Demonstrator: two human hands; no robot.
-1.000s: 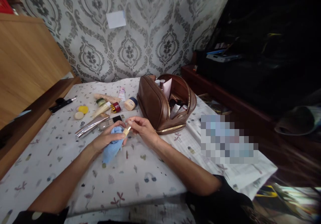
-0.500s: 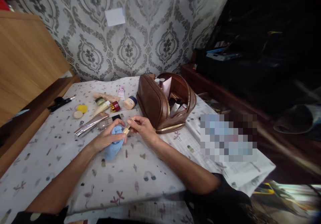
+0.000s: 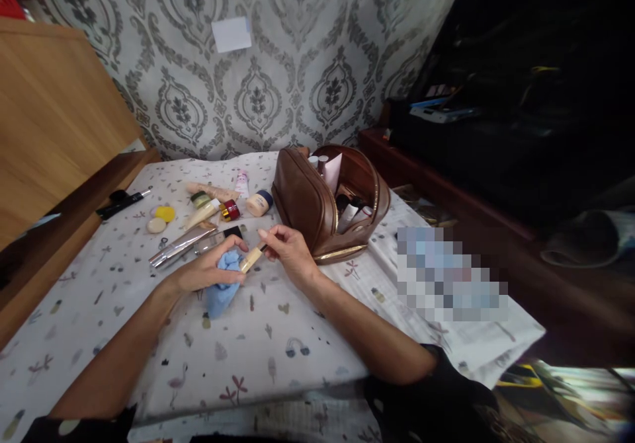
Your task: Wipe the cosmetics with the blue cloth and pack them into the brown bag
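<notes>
My left hand is closed around a bunched light-blue cloth, whose lower end hangs over the patterned sheet. Between my two hands is a small beige tube, tilted up to the right. Its lower end rests against the cloth at my left thumb. The fingertips of my right hand pinch its dark upper end. Just behind my left hand lie a silver tube and a clear bottle with a black cap. An open brown bag holding cosmetics stands behind my right hand.
Farther back on the sheet are a red jar, a cream jar with a blue lid, a pink tube and a yellow item. A black item lies near the left edge. A wooden panel borders the left.
My right hand has shifted slightly right and up with the tube's dark end, and more of the beige tube shows beyond the cloth. The view has shifted a little.
</notes>
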